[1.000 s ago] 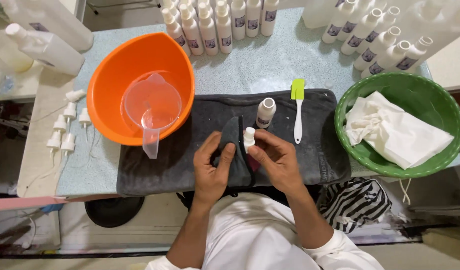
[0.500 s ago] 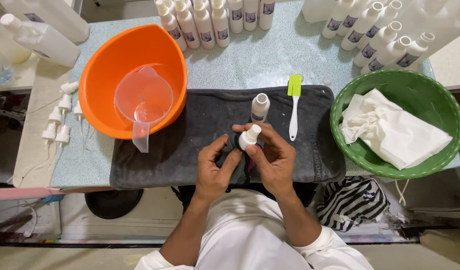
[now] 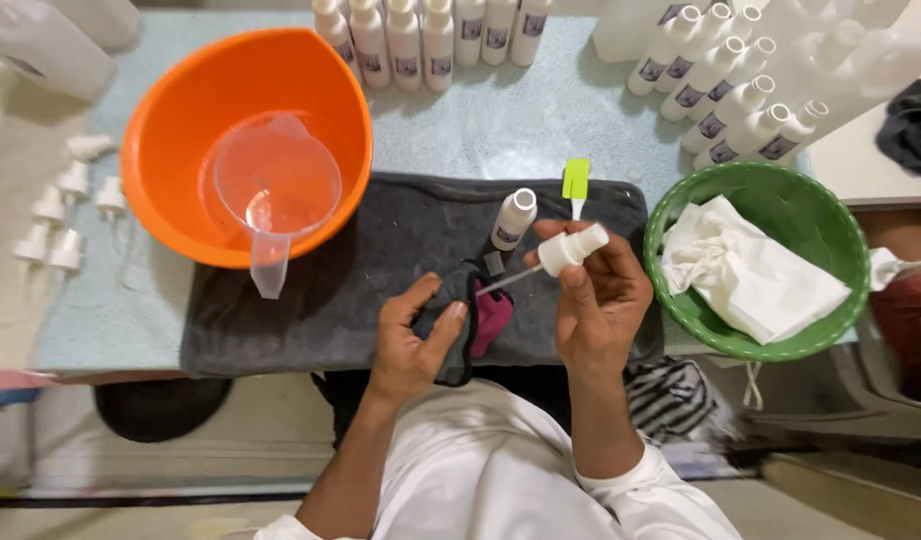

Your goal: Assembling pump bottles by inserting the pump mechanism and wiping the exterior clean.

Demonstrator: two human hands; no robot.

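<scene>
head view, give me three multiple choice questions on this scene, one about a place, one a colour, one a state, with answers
1. Where is the clear measuring jug?
A. inside the orange basin
B. inside the green basin
C. on the dark towel

2. What colour is the head of the small spatula on the table?
A. red
B. lime green
C. black

3. What is the right hand doing?
A. resting flat on the table
B. holding a white spray pump top
C. gripping the jug handle

Answers:
1. A, the jug sits within the orange basin.
2. B, the blade above the white handle is lime green.
3. B, its fingers pinch the white spray pump top, whose thin tube runs toward the dark cloth in the left hand.
</scene>
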